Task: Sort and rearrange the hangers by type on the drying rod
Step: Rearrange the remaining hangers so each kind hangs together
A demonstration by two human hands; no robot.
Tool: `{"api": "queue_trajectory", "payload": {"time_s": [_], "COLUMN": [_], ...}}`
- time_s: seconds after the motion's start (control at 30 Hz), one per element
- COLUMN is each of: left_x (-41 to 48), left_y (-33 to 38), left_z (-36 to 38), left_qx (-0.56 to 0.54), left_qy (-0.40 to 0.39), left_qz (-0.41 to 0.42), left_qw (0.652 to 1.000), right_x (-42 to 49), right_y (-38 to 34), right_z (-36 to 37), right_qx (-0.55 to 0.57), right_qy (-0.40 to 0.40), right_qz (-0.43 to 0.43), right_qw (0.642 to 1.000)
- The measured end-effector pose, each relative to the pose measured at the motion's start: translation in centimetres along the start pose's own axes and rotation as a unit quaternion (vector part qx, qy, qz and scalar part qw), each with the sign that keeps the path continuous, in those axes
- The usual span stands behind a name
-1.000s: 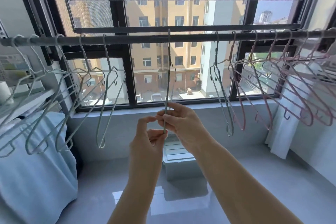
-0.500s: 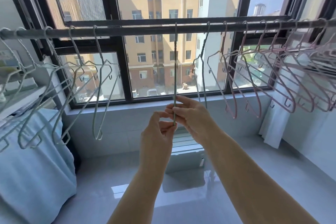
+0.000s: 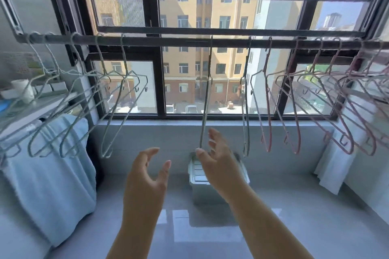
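A dark drying rod (image 3: 189, 40) runs across the window. Several pale green hangers (image 3: 109, 115) hang bunched at its left end. One green hanger (image 3: 205, 99) hangs alone edge-on at the middle, and another (image 3: 245, 111) a little to its right. Several pink hangers (image 3: 294, 107) fill the right part. My right hand (image 3: 216, 157) is open just below the lone hanger's bottom tip, fingers spread beside it. My left hand (image 3: 147, 172) is open lower left of it, holding nothing.
A light blue towel (image 3: 48, 174) drapes over a stand at the left, under a shelf with a white cup (image 3: 22, 89). A lidded plastic box (image 3: 212, 183) sits on the floor below the window sill. A white cloth (image 3: 336, 164) hangs at the right.
Both hands pinched the lone green hanger's lower end before. Now they have let go and opened, dropping slightly away. The hanger hangs free on the rod.
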State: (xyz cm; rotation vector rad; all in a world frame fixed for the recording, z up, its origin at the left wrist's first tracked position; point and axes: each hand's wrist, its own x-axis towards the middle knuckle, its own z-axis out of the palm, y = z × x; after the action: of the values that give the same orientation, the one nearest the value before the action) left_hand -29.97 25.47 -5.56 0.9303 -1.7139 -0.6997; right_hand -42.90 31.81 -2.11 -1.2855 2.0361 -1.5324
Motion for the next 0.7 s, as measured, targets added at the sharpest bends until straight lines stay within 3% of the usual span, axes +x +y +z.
{"api": "queue_trajectory", "payload": {"time_s": [0.13,0.23,0.37,0.57,0.7], "left_x": [-0.4,0.5,2.8,6.5,8.2], "left_y": [-0.9,-2.2,-3.8,-5.7,-7.1], "left_z": [-2.0,-4.0,-6.1,-7.8,-8.2], "left_qx": [0.049,0.075,0.073,0.038,0.037], "left_qy": [0.074,0.113,0.101,-0.021,-0.078], "left_qz": [0.002,-0.015,-0.032,-0.015,0.015], "left_qw": [0.996,0.991,0.992,0.999,0.996], "right_x": [-2.5,-2.9,-1.4,3.6,6.2], "right_y": [-0.5,-1.8,-3.8,-6.3,-7.3], "right_z": [0.9,2.6,6.2,13.6,17.3], "right_qx": [-0.100,-0.121,-0.110,-0.013,0.066], "right_qy": [0.032,0.013,-0.035,-0.100,-0.084], "right_qz": [-0.112,-0.160,-0.185,-0.060,0.013], "right_qw": [0.988,0.980,0.976,0.993,0.994]}}
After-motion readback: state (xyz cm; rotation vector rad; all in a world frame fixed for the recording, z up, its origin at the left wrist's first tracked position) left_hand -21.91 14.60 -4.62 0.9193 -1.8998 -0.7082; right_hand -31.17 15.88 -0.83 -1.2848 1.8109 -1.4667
